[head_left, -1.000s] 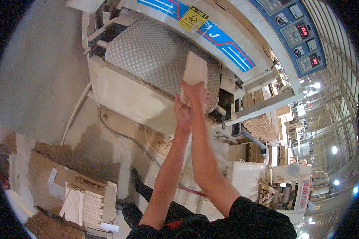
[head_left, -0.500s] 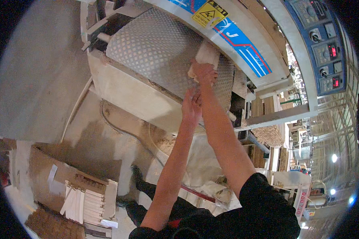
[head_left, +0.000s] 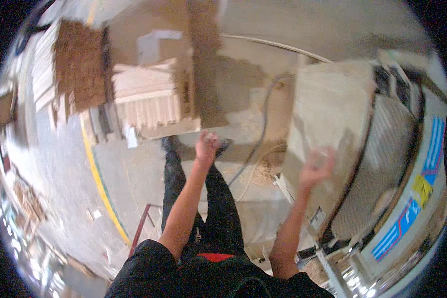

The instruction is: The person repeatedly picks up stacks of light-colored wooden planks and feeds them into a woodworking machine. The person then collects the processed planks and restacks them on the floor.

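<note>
My left hand (head_left: pixel 208 145) is held out in front of my legs, just short of the stack of pale wooden strips (head_left: pixel 148 102). Its fingers look bent, but blur hides whether they grip anything. My right hand (head_left: pixel 319 166) hangs in front of the cream side panel (head_left: pixel 333 107) of a machine, thumb and fingers apart, with nothing visible in it. On the machine's textured grey conveyor belt (head_left: pixel 388 149), a blurred pale wooden piece (head_left: pixel 384 202) lies toward the near end, away from both hands.
Beside the strips stands a brown stack (head_left: pixel 82 67) of wood. A dark hose (head_left: pixel 265 116) curves over the floor between stack and machine. A yellow floor line (head_left: pixel 100 181) runs at left. A red metal bar (head_left: pixel 143 226) is near my left leg.
My view has swung left from the machine to the wood stacks. Both hands have come away from the wooden piece on the belt and moved apart; the left is now near the strips.
</note>
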`<state>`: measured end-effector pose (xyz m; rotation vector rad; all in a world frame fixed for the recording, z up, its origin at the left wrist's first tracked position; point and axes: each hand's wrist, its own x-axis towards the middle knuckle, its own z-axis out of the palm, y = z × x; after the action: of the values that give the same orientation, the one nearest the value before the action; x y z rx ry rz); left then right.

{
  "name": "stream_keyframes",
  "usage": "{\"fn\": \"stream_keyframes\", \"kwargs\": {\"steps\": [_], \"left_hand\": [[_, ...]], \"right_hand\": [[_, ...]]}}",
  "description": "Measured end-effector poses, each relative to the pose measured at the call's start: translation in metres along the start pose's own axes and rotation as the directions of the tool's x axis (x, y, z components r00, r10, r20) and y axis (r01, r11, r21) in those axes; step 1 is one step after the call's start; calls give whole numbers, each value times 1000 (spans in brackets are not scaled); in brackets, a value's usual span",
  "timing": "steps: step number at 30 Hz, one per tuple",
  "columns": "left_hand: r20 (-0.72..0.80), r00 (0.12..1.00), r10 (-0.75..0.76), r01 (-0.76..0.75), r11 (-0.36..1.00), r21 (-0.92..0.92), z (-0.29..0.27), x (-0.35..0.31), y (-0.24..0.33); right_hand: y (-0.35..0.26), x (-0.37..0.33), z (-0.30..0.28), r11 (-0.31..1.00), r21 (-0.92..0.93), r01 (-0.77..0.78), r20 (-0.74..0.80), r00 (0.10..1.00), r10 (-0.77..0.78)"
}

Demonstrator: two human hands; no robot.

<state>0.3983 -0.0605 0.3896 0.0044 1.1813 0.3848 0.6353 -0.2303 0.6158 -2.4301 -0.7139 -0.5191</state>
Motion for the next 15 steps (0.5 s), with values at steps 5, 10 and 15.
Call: {"fn": "stream_keyframes", "kwargs": {"steps": [5, 10, 15], "left_hand": [[-236, 940, 246, -307, 913, -268, -114, 23, 166], [-319, 632, 706, -564, 702, 434, -179, 59, 316], [188, 501, 845, -497, 103, 862, -185, 122, 421]], "right_hand": [[-176, -110, 192, 930, 364, -42, 794, 536, -287], [-246, -146, 359, 900, 425, 92, 704, 591, -393], [-300, -125, 468, 848, 335, 411, 566, 632, -530]]}}
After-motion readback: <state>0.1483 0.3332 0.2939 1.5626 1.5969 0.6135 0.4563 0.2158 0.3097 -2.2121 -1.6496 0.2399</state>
